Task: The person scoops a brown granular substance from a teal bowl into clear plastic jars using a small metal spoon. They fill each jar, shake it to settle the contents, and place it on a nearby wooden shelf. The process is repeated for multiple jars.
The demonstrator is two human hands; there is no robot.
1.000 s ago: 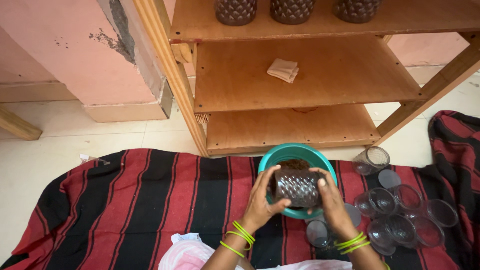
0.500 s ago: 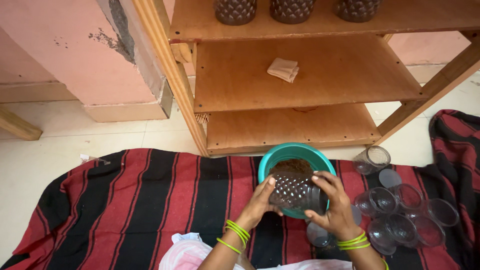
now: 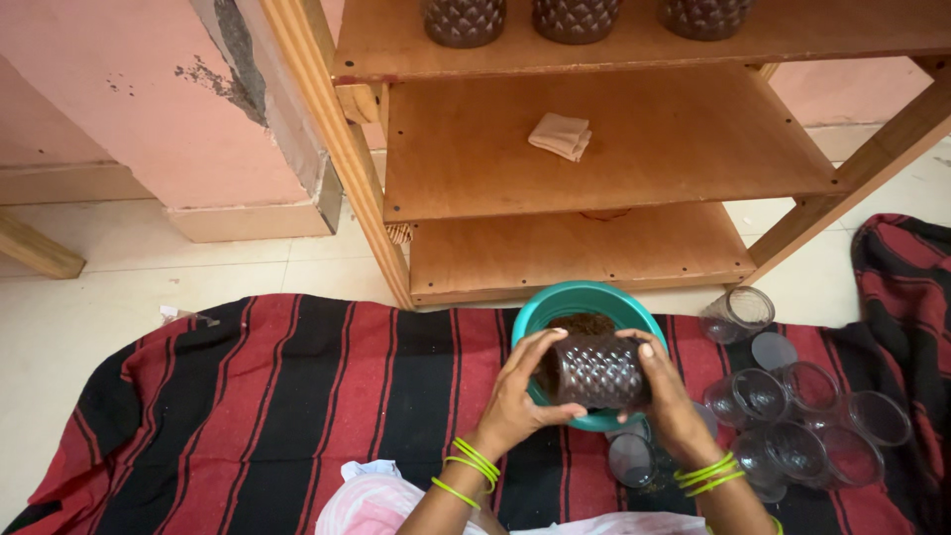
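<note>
A red and black striped blanket (image 3: 297, 396) is spread on a pale tiled floor (image 3: 119, 267), its far edge against a wooden shelf unit (image 3: 594, 149) set by a pink wall (image 3: 99, 89). The middle shelf holds a folded beige cloth (image 3: 561, 136); three dark filled jars (image 3: 464, 20) stand along the top shelf. A teal bowl (image 3: 555, 302) with brown powder sits at the blanket's far edge, in front of the lowest shelf.

A diamond-patterned jar (image 3: 597, 372), dark with the brown filling, lies on its side just above the bowl's near rim. The left hand (image 3: 520, 396) cups one end, thumb under it; the right hand (image 3: 659, 391) grips the other end. Both wrists wear green bangles.

Empty clear jars (image 3: 792, 416) and round lids (image 3: 771, 352) cluster on the blanket, right of the hands.
</note>
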